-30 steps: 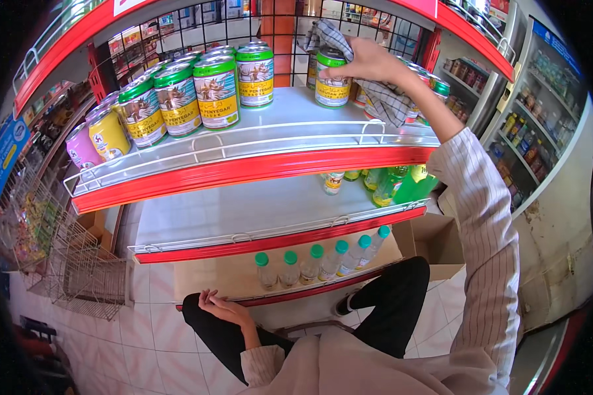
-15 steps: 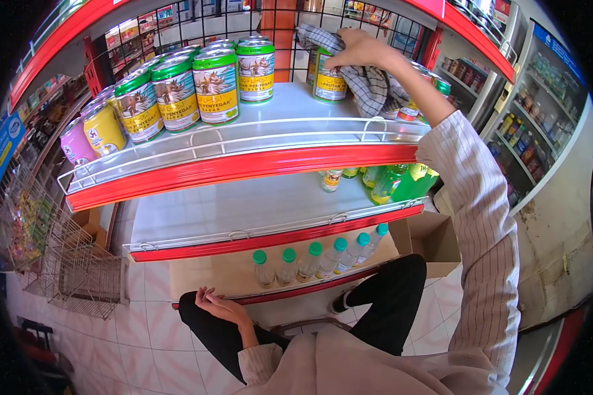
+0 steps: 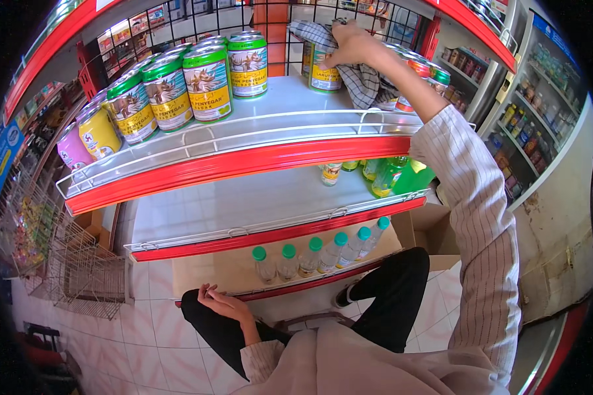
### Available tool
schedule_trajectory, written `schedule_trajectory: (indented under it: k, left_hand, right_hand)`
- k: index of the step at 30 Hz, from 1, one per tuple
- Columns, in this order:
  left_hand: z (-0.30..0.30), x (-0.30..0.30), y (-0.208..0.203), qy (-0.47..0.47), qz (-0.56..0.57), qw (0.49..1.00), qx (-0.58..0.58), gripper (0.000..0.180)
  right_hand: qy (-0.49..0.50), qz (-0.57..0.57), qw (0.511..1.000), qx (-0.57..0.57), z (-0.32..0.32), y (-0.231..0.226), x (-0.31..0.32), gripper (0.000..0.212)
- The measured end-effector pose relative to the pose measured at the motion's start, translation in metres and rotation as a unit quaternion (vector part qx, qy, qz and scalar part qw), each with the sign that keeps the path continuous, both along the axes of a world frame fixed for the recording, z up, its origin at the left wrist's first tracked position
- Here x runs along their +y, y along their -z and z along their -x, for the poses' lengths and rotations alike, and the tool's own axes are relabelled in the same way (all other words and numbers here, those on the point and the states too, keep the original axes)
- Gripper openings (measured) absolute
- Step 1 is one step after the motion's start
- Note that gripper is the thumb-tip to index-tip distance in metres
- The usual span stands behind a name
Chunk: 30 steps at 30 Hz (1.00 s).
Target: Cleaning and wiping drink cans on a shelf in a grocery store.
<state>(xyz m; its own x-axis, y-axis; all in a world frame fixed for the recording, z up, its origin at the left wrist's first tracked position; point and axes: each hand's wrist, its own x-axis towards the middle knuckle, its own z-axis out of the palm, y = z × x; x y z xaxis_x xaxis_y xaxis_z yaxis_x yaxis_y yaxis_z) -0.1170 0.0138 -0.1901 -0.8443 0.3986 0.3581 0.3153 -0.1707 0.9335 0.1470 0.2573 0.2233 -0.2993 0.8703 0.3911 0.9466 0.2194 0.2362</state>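
On the top shelf, my right hand (image 3: 357,47) is closed on a black-and-white checked cloth (image 3: 366,85). Part of the cloth drapes over the top of a green-rimmed drink can (image 3: 325,74), and my thumb is against the can's side. The can stands upright; cloth and fingers hide its top. My left hand (image 3: 223,305) lies by my left knee, palm up, fingers loosely apart, holding nothing. Left of the cloth stand several like cans (image 3: 207,85) in rows, with a yellow can (image 3: 99,135) and a pink can (image 3: 76,148) at the shelf's left end.
A white wire rail (image 3: 204,141) runs along the red shelf front. More cans (image 3: 439,79) stand beyond my right wrist. Green bottles (image 3: 385,176) sit on the middle shelf, and green-capped clear bottles (image 3: 312,258) line the lowest. A cardboard box (image 3: 435,230) and a drinks fridge (image 3: 540,105) are at right.
The view has shifted slightly. My right hand stays at the same can with the cloth and its fingers have moved a little; my left hand has not moved.
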Motion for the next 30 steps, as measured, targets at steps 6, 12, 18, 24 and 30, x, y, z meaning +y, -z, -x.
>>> schedule_trajectory:
  k: [6,12,18,24,30]
  left_hand:
    - [0.001,0.001,-0.001,0.0,0.007,1.0,-0.013,0.034]
    - [-0.001,0.001,-0.003,0.001,0.006,1.0,0.003,0.033]
    - [-0.004,0.001,-0.009,-0.006,0.019,1.0,-0.014,0.033]
    - [0.0,0.0,0.002,0.003,0.028,0.999,-0.029,0.034]
    - [0.0,0.002,0.005,0.013,0.006,1.0,-0.001,0.034]
  right_hand:
    - [0.005,-0.047,0.996,0.073,-0.004,-0.003,-0.003,0.074]
    - [-0.245,-0.315,0.9,0.178,0.023,-0.015,-0.015,0.058]
    - [-0.249,-0.361,0.898,0.046,0.077,0.023,0.04,0.057]
    - [-0.3,-0.099,0.941,0.122,0.098,0.024,0.022,0.065]
    - [-0.312,-0.163,0.918,0.183,0.092,0.03,0.025,0.072]
